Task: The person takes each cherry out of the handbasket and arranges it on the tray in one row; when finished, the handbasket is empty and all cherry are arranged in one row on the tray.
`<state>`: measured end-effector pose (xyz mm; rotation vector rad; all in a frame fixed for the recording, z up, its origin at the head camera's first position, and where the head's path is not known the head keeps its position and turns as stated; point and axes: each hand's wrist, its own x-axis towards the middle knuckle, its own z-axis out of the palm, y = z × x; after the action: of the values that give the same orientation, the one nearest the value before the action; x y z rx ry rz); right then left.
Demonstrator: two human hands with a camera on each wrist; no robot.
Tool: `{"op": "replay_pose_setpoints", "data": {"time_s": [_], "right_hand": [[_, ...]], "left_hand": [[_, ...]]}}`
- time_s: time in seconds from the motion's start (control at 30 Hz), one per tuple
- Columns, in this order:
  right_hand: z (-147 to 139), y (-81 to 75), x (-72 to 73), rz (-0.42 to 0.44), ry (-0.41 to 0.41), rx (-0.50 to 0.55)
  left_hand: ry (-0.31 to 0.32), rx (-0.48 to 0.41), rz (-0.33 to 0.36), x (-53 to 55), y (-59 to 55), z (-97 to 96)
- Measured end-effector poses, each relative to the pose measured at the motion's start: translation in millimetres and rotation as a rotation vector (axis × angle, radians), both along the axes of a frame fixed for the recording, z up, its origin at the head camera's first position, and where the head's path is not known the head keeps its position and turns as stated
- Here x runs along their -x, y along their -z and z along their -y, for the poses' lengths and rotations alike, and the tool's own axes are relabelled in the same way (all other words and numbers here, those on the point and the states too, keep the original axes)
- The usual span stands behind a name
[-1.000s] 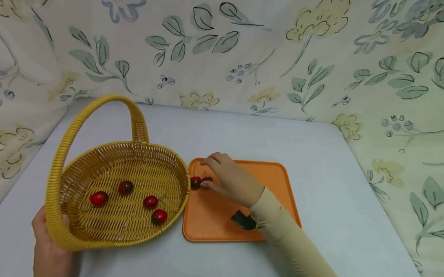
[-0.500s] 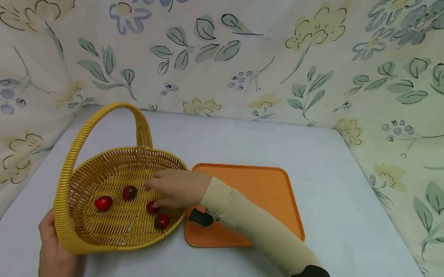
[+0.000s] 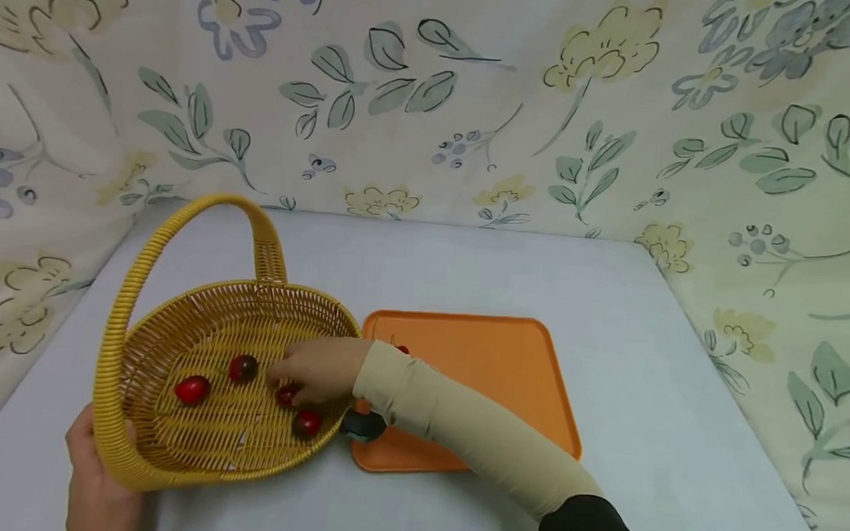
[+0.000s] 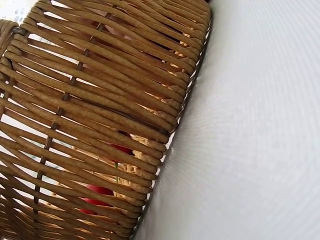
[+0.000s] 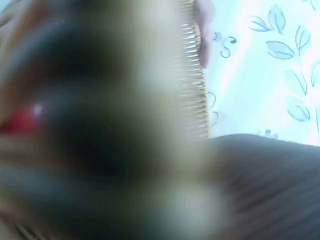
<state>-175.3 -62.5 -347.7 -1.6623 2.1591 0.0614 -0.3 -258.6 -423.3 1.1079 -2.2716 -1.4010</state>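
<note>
My left hand grips the left end of a yellow woven basket, which is tipped toward me. Inside lie several red and dark cherries: one at left, a darker one behind, and another near the front rim. My right hand reaches over the basket's right rim, its thumb and fingers around a cherry. In the right wrist view, mostly blurred, a red cherry shows between the fingers. Through the weave in the left wrist view, a cherry shows red.
An orange tray lies right of the basket, its left part crossed by my right sleeve. Just past the sleeve, part of a cherry shows on the tray. Floral cloth hangs behind the white table.
My right hand has moved left from the cherries on the tray into the basket, and its fingers have closed in around a cherry there. The left hand keeps its hold on the basket.
</note>
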Motion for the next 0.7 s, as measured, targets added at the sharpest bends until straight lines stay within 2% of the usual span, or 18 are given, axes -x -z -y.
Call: {"op": "replay_pose_setpoints", "data": {"time_s": [0.17,0.37,0.5,0.63,0.7], "right_hand": [[-1,5.8,-1.9,-0.013,-0.003,-0.01],[-4,2.1,0.1,-0.011,0.015,-0.004],[-15,-12.0,4.6,0.033,0.027,0.071],[-37,-33.8,8.9,0.147,0.089,0.207],[-52,-42.2,10.9,0.172,0.123,0.29]], "left_hand": [[0.004,-0.009,0.024,0.3,-2.1,-1.2],[0.001,0.024,0.026,-0.4,-2.7,-2.8],[0.006,0.006,0.004,-0.3,-2.2,-1.9],[0.01,0.005,-0.046,-1.3,-1.5,-2.1],[0.011,0.019,-0.064,-1.2,-1.4,-3.4]]}}
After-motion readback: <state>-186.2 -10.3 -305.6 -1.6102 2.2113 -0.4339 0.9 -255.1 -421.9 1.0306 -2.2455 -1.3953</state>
